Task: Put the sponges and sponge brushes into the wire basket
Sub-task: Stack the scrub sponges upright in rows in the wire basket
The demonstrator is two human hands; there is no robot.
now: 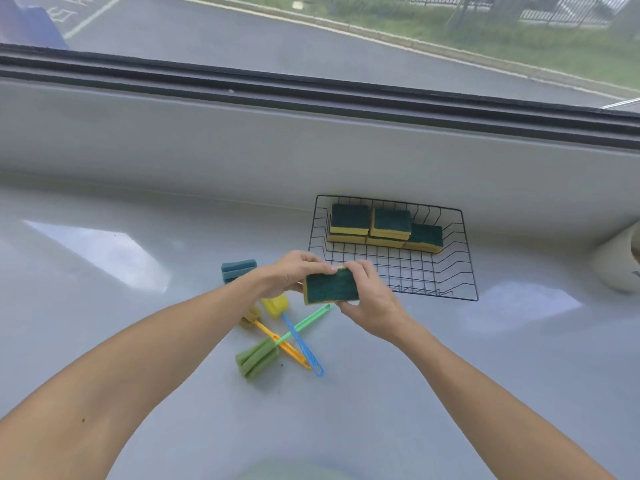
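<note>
A black wire basket [460,271] stands on the grey counter and holds several green-and-yellow sponges [391,225] stacked along its far side. My left hand [294,271] and my right hand [370,296] both grip one more green-and-yellow sponge [330,286] just in front of the basket's left near corner. Below my hands lie three sponge brushes crossed over each other: a green-handled one with a green head [258,358], a blue-handled one with a yellow head [275,304], and an orange-handled one with an olive head [251,317]. A blue sponge head [239,269] lies partly behind my left wrist.
The window ledge and dark window frame [311,95] run along the back of the counter. A white rounded object [620,265] sits at the right edge. A pale green round shape [294,472] shows at the bottom edge.
</note>
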